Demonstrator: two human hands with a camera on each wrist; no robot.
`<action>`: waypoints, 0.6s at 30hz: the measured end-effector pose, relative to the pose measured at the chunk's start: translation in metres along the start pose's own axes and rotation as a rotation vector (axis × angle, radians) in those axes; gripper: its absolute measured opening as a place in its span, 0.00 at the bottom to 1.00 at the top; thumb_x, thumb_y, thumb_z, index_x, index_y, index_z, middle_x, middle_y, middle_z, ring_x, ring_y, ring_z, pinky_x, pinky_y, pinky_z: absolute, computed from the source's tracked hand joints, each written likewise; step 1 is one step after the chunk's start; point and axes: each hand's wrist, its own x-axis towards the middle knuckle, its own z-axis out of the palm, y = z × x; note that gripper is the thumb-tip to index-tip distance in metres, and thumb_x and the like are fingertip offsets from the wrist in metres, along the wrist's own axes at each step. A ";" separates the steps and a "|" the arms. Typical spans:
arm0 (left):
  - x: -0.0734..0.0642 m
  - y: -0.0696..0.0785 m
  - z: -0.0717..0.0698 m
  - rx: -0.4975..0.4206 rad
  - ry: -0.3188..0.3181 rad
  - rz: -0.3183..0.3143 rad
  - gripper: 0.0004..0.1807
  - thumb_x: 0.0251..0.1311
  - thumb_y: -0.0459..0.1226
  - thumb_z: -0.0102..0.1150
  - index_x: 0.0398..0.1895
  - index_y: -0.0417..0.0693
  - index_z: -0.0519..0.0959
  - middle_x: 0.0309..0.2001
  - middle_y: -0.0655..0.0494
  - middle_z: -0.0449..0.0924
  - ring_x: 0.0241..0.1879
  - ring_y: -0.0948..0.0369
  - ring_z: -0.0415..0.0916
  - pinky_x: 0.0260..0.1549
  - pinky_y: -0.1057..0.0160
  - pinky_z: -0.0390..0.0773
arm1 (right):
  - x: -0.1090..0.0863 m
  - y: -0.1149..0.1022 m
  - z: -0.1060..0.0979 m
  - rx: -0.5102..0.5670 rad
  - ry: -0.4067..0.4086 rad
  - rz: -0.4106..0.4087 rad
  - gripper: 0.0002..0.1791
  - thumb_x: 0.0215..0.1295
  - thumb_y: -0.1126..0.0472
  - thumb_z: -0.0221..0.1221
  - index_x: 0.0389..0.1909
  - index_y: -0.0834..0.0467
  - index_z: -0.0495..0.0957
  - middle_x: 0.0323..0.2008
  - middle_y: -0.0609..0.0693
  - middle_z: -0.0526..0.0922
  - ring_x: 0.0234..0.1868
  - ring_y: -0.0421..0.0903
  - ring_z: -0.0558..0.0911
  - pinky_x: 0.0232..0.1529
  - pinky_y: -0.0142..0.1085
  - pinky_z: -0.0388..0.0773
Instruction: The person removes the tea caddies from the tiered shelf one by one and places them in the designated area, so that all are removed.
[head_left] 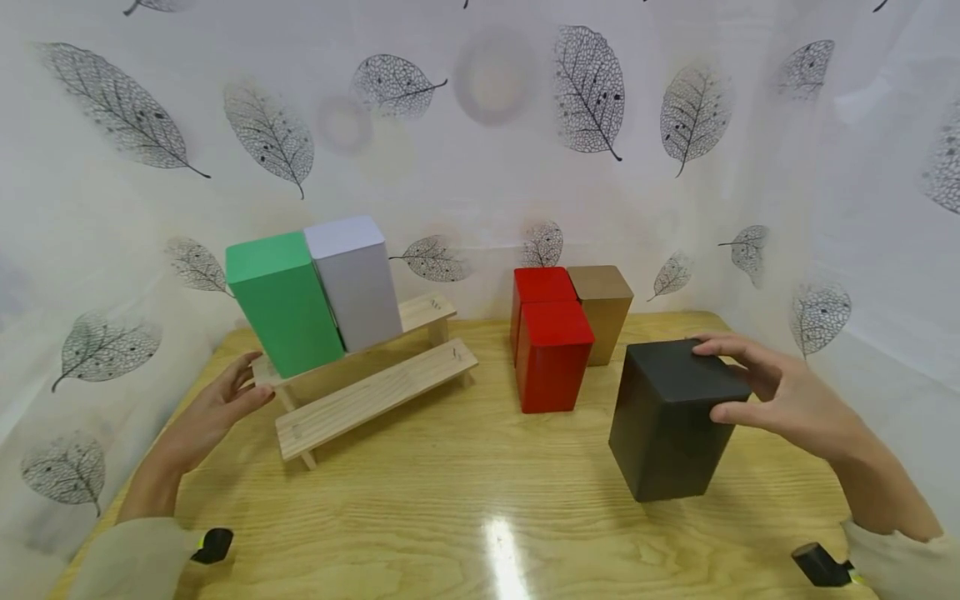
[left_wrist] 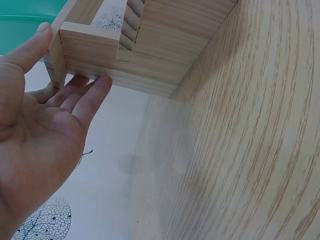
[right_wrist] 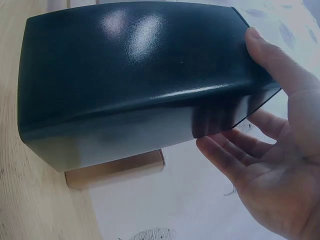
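Observation:
On the left stands a two-step wooden shelf (head_left: 377, 398). A green box (head_left: 288, 308) and a white box (head_left: 358, 287) stand side by side on its upper step. My left hand (head_left: 212, 414) holds the upper step's left end, thumb on one side and fingers on the other, as the left wrist view shows. At the right, my right hand (head_left: 791, 402) grips a black box (head_left: 667, 442) near its top, thumb on the near side and fingers across the far side. Whether the black box's base touches the table cannot be told.
Behind the black box, two red boxes, one in front (head_left: 553, 362) and one behind (head_left: 542, 283), stand beside a gold-brown box (head_left: 606, 321) on the wooden table (head_left: 420, 517). A white leaf-patterned curtain (head_left: 465, 183) surrounds the table's back and sides.

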 end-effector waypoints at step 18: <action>0.000 0.002 0.001 -0.007 0.001 -0.017 0.43 0.83 0.44 0.44 0.84 0.48 0.28 0.80 0.28 0.33 0.74 0.28 0.48 0.63 0.24 0.55 | 0.002 0.027 -0.011 -0.154 0.166 0.214 0.32 0.63 0.81 0.63 0.69 0.65 0.70 0.69 0.46 0.70 0.59 0.32 0.80 0.45 0.27 0.81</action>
